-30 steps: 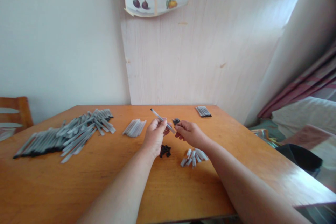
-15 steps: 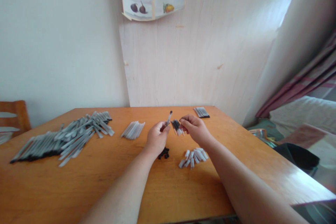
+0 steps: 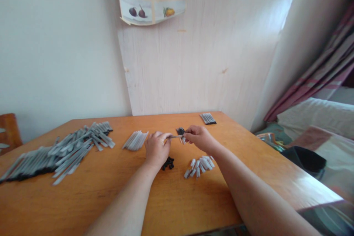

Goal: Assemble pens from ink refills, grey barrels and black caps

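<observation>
Your two hands work near each other above the table (image 3: pixel 177 199): left hand (image 3: pixel 157 147) clamped round one end of a slim pen (image 3: pixel 176 136), right hand (image 3: pixel 199 138) with fingertips pinched at its other end, the pen held roughly level across the gap. Just beside your left wrist lie small black plugs (image 3: pixel 169 164), and short pale caps (image 3: pixel 205 163) sit below your right hand. Dark-ended refills (image 3: pixel 180 131) lie behind the pen, translucent barrels (image 3: pixel 135 140) left of your left hand, a large pen heap (image 3: pixel 74 143) farther left.
</observation>
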The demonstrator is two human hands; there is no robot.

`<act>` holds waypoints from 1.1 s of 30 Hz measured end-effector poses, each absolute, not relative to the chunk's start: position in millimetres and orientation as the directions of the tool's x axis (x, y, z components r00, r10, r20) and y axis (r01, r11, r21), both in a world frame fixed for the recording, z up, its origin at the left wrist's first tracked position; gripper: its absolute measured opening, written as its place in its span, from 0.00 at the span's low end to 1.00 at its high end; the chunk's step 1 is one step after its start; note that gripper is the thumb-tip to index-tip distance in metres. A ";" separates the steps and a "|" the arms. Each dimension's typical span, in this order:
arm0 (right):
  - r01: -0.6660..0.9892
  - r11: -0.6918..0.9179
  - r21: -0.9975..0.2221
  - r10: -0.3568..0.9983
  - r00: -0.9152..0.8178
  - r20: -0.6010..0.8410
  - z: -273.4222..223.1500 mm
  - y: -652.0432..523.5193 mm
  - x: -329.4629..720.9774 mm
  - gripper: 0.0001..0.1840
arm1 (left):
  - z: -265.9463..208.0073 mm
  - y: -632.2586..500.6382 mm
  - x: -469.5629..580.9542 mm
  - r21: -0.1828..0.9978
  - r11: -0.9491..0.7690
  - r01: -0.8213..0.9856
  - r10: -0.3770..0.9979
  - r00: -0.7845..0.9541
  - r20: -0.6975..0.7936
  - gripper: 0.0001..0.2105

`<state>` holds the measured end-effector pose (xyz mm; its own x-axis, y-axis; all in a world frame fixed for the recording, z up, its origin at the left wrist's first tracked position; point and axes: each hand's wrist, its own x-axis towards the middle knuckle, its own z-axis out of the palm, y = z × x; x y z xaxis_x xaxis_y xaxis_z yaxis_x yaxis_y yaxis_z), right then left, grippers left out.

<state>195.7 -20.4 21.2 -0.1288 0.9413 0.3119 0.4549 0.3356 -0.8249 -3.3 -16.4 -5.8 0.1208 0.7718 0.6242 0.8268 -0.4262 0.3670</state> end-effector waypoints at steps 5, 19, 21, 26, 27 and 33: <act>0.575 0.296 -0.763 0.955 -0.162 0.248 17.2 -17.2 201.1 0.10 | -8.5 -15.4 -4.5 0.318 -0.416 0.852 0.749 0.122 0.651 0.10; 0.650 0.213 -0.730 0.943 0.059 0.327 14.3 -6.9 212.6 0.09 | -17.4 -1.6 -8.2 0.454 -0.386 0.803 0.730 -0.036 0.683 0.19; 0.637 0.202 -0.744 0.935 0.100 0.340 12.0 -4.5 215.7 0.10 | -23.3 3.2 -9.1 0.501 -0.388 0.773 0.756 -0.043 0.653 0.18; 0.526 0.153 -0.836 0.917 0.240 0.318 6.0 1.4 225.8 0.11 | -38.7 16.3 -12.9 0.622 -0.364 0.693 0.833 -0.056 0.550 0.15; 0.499 0.144 -0.855 0.909 0.275 0.313 4.5 3.1 228.9 0.11 | -41.0 18.6 -14.0 0.636 -0.359 0.684 0.841 -0.059 0.538 0.15; 0.310 0.083 -0.947 0.817 0.523 0.242 -7.7 17.9 252.6 0.10 | -51.6 28.8 -17.9 0.688 -0.337 0.643 0.869 -0.070 0.491 0.15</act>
